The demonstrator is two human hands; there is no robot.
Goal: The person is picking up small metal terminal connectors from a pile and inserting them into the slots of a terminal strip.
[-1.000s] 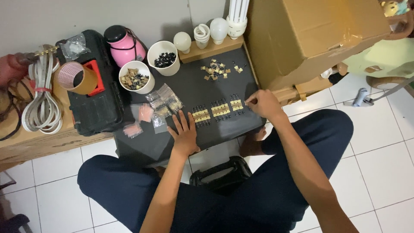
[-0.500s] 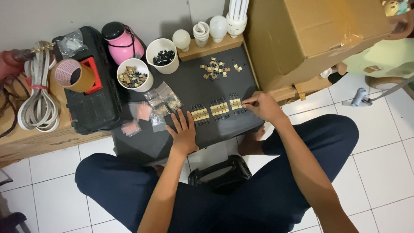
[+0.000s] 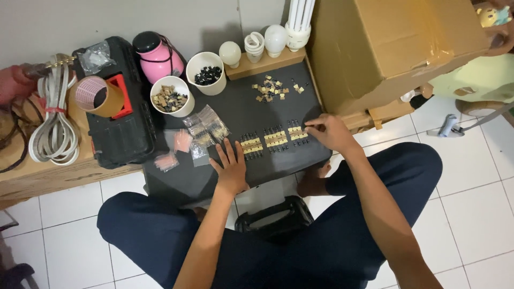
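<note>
**Sorting tiny gold parts on the black board**

Starting at our fingertips: the right hand (image 3: 333,132) has its fingers (image 3: 312,123) curled and pinched together at the right end of the row of small gold and black components (image 3: 273,138). We can't tell if there's actually a piece between the tips, it's just too small to make out. The left hand (image 3: 231,167) lies flat, fingers spread open, palm down on the black board (image 3: 176,182), with the fingertips just touching the left end of that same row. It grips nothing.

The row itself sits in little grouped clusters across the middle of the board, between our two hands. Further back on the board there's a loose scatter of the same kind of pieces (image 3: 272,88).

Left of the flat hand we've got a bunch of small clear bags (image 3: 206,130), plus a couple of pinkish packets (image 3: 170,158) near the board's edge. Behind those stand two white cups: one (image 3: 171,96) with brownish bits, one (image 3: 206,72) with dark bits. A pink jug with a black lid (image 3: 155,56) stands beside them. A black toolbox (image 3: 115,126) carries a roll of tape (image 3: 96,96), and a coiled white cable (image 3: 53,128) lies further left. Some light bulbs (image 3: 262,43) rest on a wooden block at the back, and a big cardboard box (image 3: 385,48) sits to the right.
</note>
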